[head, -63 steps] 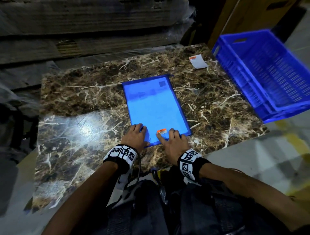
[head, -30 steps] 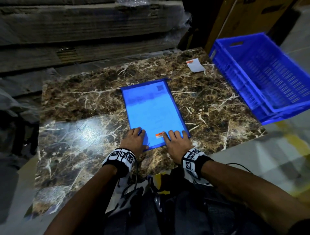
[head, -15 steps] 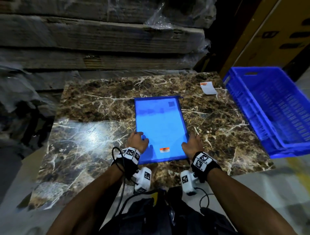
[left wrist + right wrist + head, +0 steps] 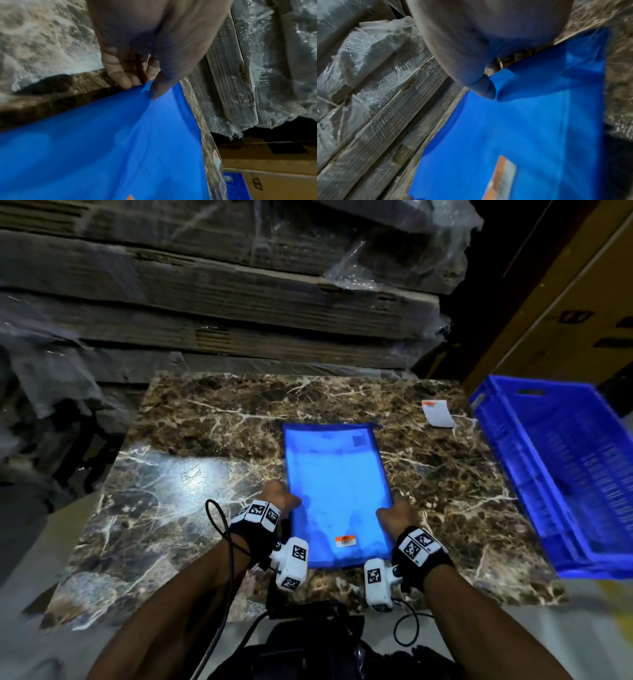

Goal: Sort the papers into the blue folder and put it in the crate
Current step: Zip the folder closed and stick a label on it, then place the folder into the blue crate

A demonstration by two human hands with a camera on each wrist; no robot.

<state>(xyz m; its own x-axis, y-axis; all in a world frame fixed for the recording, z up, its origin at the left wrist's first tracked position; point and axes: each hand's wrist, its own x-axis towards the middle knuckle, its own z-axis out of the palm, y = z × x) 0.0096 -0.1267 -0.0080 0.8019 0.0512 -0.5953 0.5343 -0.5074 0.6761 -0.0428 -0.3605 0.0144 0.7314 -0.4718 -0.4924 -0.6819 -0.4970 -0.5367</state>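
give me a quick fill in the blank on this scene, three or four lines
1. Both hands, left hand and right hand, grip the ____ folder by its long edges.
2. The crate stands to the ____ of the marble table.
3. A small white slip lies on the table between the folder and the ____.

Missing words: blue; right; crate

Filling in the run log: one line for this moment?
left hand: pinches folder left edge | right hand: pinches right edge | crate: no folder yet
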